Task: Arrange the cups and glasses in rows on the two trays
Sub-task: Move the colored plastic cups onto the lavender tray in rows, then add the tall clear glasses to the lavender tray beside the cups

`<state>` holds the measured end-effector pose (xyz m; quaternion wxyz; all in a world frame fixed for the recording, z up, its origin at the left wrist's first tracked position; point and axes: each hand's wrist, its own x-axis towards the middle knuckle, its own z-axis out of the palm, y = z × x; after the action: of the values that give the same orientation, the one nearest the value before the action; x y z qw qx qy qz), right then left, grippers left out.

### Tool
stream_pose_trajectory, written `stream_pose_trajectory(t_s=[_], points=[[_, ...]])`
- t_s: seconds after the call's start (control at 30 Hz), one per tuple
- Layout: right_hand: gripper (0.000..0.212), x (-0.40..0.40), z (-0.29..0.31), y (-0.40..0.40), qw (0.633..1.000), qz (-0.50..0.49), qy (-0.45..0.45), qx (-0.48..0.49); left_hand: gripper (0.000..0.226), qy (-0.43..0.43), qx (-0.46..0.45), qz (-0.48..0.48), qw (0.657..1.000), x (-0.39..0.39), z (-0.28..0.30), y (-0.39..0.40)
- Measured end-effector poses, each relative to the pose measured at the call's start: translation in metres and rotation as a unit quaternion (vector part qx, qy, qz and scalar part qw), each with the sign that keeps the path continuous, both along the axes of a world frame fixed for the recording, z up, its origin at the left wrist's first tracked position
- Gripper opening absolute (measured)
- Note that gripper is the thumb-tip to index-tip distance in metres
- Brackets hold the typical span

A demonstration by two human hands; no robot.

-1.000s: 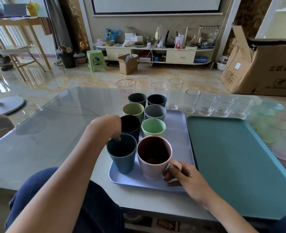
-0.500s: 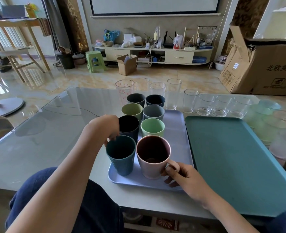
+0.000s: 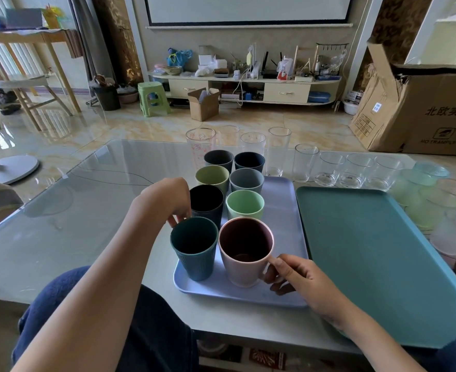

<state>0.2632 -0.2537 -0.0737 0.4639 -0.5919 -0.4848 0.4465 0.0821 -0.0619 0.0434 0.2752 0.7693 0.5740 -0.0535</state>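
While the right hand [image 3: 306, 280] curls its fingers round the handle of the pink mug [image 3: 244, 251], the left hand [image 3: 167, 201] hangs over the teal cup [image 3: 194, 251], its bent fingertips pinching that cup's far rim. Both vessels stand upright at the near end of the lilac tray [image 3: 284, 210], the cup on the left and the mug on the right, just beside each other.

Behind them the tray carries two columns of cups. The left column runs from the black cup [image 3: 206, 201], which is touching or nearly touching the left hand, to the olive cup [image 3: 212, 177] and then the grey cup [image 3: 218, 159]. The right column runs from the mint cup [image 3: 245, 204] to the slate cup [image 3: 246, 181] and then the navy cup [image 3: 249, 161]. I cannot tell whether the two farthest cups sit on the tray or just past its edge.

The teal tray [image 3: 369, 264] lies just to the right of the lilac one, on the glass table [image 3: 74, 210]. A line of clear glasses [image 3: 328, 169] stands on the table beyond both trays, taller ones to the left, shorter ones to the right. Frosted tinted glasses [image 3: 430, 194] cluster at the table's right edge, beside the teal tray.
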Motion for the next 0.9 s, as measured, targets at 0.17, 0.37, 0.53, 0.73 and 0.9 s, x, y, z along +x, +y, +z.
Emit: stream_pose_trajectory(t_s=[0.17,0.37,0.53,0.73,0.9], points=[[0.056,0.0,0.002,-0.001,1.0,-0.005,-0.008,-0.004,0.007,-0.006,-0.026,0.001,1.0,-0.002,0.0,0.004],[0.051,0.0,0.003,-0.001,1.0,-0.007,-0.014,-0.014,0.006,0.004,0.018,-0.01,1.0,-0.001,-0.007,0.006],[0.059,0.002,0.003,0.0,1.0,-0.009,-0.015,-0.018,0.007,0.002,0.02,-0.014,1.0,-0.001,-0.007,0.008],[0.032,0.023,0.02,0.015,0.982,-0.161,-0.076,0.069,0.011,-0.084,0.049,0.053,0.994,-0.033,-0.015,0.032],[0.008,0.028,0.069,0.084,0.958,-0.162,-0.166,0.166,0.029,-0.105,0.25,0.142,0.952,-0.052,-0.076,0.068]])
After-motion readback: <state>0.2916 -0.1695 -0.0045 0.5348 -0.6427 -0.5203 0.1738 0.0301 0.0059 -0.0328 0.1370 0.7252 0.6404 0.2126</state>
